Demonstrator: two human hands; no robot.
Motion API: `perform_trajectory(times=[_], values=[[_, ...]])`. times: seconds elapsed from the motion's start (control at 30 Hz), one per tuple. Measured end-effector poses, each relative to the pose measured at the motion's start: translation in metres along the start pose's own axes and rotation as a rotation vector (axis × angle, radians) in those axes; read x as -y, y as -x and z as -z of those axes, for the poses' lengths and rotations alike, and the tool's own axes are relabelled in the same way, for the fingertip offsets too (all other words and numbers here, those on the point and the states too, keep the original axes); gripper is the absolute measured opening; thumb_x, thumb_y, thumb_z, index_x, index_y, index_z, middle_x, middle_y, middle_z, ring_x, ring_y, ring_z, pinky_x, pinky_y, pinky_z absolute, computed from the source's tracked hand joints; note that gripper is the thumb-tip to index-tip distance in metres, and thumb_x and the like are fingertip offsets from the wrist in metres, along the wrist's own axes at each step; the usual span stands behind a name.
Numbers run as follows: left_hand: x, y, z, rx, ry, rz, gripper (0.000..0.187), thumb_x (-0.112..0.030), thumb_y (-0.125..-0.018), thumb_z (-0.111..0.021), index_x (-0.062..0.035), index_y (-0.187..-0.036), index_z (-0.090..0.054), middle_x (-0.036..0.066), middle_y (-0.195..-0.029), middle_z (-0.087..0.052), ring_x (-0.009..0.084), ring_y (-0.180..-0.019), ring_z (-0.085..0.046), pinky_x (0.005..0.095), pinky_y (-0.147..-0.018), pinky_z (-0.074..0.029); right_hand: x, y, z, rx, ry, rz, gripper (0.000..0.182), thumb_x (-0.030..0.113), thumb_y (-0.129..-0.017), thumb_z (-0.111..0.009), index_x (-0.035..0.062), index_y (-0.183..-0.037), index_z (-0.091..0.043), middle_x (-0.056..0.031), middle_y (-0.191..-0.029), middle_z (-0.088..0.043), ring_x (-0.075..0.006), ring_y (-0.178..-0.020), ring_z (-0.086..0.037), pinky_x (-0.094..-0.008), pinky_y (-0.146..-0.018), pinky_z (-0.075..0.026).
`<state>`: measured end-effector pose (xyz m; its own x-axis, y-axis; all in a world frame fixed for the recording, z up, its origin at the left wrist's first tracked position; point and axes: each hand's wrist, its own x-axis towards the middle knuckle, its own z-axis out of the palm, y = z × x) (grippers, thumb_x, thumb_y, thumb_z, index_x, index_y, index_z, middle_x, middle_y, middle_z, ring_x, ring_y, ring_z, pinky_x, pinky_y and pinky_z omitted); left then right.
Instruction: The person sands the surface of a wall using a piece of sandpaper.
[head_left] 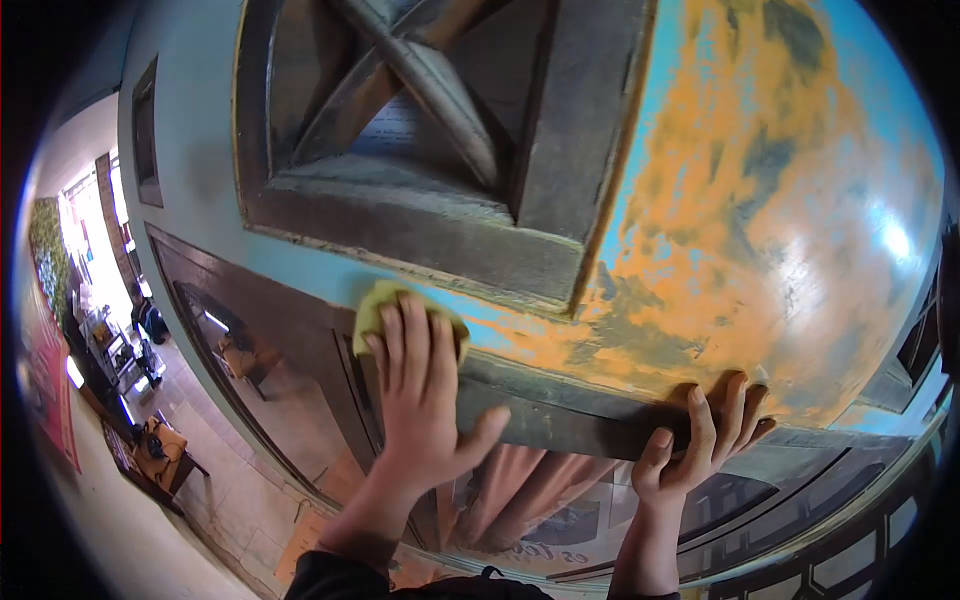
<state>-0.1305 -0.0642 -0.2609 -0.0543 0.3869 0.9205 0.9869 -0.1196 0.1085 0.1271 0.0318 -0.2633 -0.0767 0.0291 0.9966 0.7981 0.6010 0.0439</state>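
Observation:
My left hand [420,390] presses flat on a yellow-green sponge [385,305], holding it against a painted wall just below a dark wooden window frame [430,215]. The sponge sits on a strip of blue paint at the frame's lower edge. My right hand [705,440] grips a dark horizontal ledge [560,415] under the wall, fingers curled over its top edge. The wall [760,200] to the right is blue with large patches of orange showing through.
A crossed wooden grille [420,80] fills the window. Below the ledge hangs a pinkish curtain [530,485]. Far below on the left lies a paved street with a small table [160,450] and parked scooters [150,320]. Dark window frames [850,520] run along the lower right.

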Motion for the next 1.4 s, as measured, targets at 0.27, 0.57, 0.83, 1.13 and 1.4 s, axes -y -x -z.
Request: perform_trajectory(times=[0.27,0.57,0.83,1.13,1.4], values=[[-0.011,-0.015,-0.002,-0.062,0.044,0.058,0.088,-0.045,-0.091,-0.060,0.0108,-0.150,-0.027,0.035,-0.159,-0.016,0.0523,-0.149,-0.008,0.0632,-0.117,-0.004,0.000,-0.002,0.002,0.013,-0.052,-0.021,0.039,0.043,-0.093,-0.054,0.0185,-0.120,-0.068,-0.0153,-0.146,-0.051,-0.0458,-0.145,-0.030,-0.0660,-0.117,0.005],[-0.036,0.003,-0.014,-0.058,0.117,0.096,0.085,-0.039,-0.092,-0.058,0.0109,-0.151,-0.023,0.033,-0.161,-0.013,0.0508,-0.150,-0.005,0.0615,-0.118,-0.001,0.004,0.006,0.010,0.085,-0.181,-0.070,0.041,0.042,-0.091,-0.057,0.0193,-0.123,-0.068,-0.0127,-0.147,-0.052,-0.0423,-0.148,-0.028,-0.0658,-0.117,0.006],[-0.057,0.014,-0.027,-0.064,0.205,-0.051,0.058,-0.024,-0.091,-0.060,0.0084,-0.138,-0.047,0.030,-0.156,-0.031,0.0455,-0.150,-0.017,0.0571,-0.120,-0.007,-0.002,0.003,0.050,0.160,-0.436,-0.158,0.042,0.038,-0.089,-0.059,0.0136,-0.123,-0.066,-0.0133,-0.140,-0.058,-0.0371,-0.143,-0.038,-0.0586,-0.119,0.006],[-0.095,-0.045,-0.019,0.040,0.292,-0.371,0.023,-0.011,-0.094,-0.059,-0.0025,-0.115,-0.064,0.022,-0.134,-0.061,0.0413,-0.136,-0.047,0.0548,-0.120,-0.016,-0.027,-0.004,0.080,0.030,-0.632,-0.074,0.044,0.041,-0.094,-0.057,0.0111,-0.126,-0.059,-0.0208,-0.135,-0.058,-0.0409,-0.134,-0.046,-0.0581,-0.117,-0.018],[-0.133,-0.105,-0.008,0.020,0.215,-0.928,0.015,-0.025,-0.081,-0.066,-0.0263,-0.095,-0.072,-0.007,-0.104,-0.067,0.0173,-0.119,-0.059,0.0430,-0.109,-0.041,-0.040,-0.059,0.087,-0.046,-0.729,0.275,0.039,0.037,-0.095,-0.058,0.0120,-0.125,-0.063,-0.0216,-0.135,-0.057,-0.0407,-0.126,-0.055,-0.0523,-0.111,-0.037]])
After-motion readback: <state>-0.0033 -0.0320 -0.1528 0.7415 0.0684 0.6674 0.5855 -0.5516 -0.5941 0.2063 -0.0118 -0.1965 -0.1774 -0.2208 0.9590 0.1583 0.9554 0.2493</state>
